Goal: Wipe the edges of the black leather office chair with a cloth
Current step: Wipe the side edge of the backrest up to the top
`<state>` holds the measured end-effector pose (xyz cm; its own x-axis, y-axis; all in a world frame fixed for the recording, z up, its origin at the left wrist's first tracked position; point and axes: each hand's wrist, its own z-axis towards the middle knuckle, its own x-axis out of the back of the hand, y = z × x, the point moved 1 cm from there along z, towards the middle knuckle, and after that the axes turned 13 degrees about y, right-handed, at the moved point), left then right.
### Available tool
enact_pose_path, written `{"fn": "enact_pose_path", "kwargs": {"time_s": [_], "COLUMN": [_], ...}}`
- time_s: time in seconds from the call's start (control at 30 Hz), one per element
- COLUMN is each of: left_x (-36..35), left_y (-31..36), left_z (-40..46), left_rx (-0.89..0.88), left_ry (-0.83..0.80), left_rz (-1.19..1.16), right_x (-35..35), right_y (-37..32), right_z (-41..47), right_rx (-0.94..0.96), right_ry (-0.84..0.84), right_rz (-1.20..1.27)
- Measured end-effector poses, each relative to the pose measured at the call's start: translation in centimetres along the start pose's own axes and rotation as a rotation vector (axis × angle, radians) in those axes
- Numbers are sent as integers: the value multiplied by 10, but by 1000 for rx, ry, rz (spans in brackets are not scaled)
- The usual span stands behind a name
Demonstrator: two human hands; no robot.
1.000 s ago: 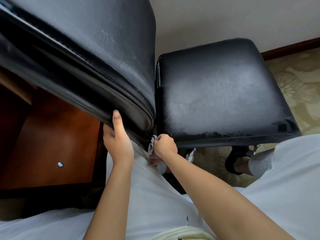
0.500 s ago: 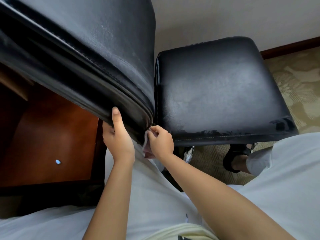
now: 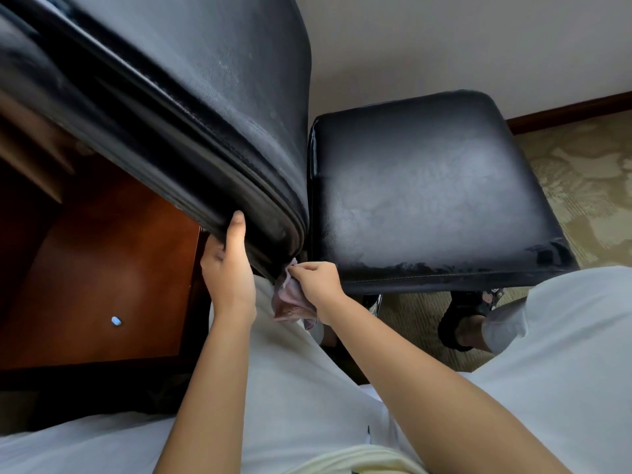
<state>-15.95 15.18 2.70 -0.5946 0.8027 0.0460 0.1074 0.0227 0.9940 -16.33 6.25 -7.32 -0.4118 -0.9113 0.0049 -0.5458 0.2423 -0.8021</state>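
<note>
While the left hand [image 3: 228, 273] keeps its grip curled round the lower rim of the black leather chair [image 3: 191, 107], thumb lying up the edge, the right hand [image 3: 316, 285] has risen from under the rim. It now pinches the pink cloth [image 3: 290, 299] and presses its tip into the seam at the chair's bottom corner, beside the black stool [image 3: 427, 186]. That suggests the wipe is starting up this edge. Both wrists are bent upward, forearms reaching up from the lap.

One head-worn view only. It looks steeply down, close over the chair [image 3: 191, 124] edge and the person's lap
</note>
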Motion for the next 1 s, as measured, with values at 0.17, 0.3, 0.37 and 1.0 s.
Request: {"fn": "enact_pose_path", "kwargs": {"time_s": [0.17,0.3,0.37,1.0], "left_x": [6,10,11,16], "left_y": [9,22,29,43], "left_z": [1,-4,-6,-14], "left_rx": [14,-33,-70,30], "left_ry": [-89,-145,-144,-155], "left_rz": [10,-18,-41,-81], "right_x": [3,-3,-7,6], "right_y": [-6,-14,-19,-87], "right_z": [-9,-17,-26,-85], "right_rx": [-16,-35,-27,1174], "right_ry": [-3,73,123,572], "right_rz": [-6,24,58,8]}}
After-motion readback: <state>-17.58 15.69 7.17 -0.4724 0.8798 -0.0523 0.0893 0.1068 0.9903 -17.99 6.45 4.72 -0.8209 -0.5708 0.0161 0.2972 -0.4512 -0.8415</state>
